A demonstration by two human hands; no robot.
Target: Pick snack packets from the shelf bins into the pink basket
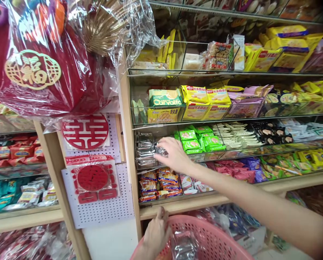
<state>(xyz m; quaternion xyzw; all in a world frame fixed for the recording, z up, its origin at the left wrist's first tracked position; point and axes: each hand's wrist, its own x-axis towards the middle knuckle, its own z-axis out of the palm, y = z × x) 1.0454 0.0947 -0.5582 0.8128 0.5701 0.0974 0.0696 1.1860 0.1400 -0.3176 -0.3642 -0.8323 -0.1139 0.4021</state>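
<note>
Several small, flat packets in shiny silver foil (145, 151) fill the leftmost compartment of a light wooden shelving unit with glass-fronted tiers (132, 155), directly left of the right grip (175, 154) and partly covered by its fingertips. Their long axes run mostly side to side, roughly in line with the reaching fingers; the right grip is plainly nearer than the left. The right grip is half spread, thumb below and fingers above, with silver foil showing between them; I cannot tell whether it pinches a packet. The foil looks crinkled and glossy, catching bright highlights, with layered edges facing out and no readable print. Just right of this grip sit bright green snack packets (190, 141); below it, orange-and-blue wrapped packets (150, 185); above, past the glass, a green-and-white Carvalfo pack (165, 97). Farther down, the left grip (156, 233) lies at the rim of a pink perforated plastic basket (204, 224), its fingers bent, though how firmly they close is hidden. Inside, right of the left grip, rests a silver foil bundle in clear plastic (184, 246).
</note>
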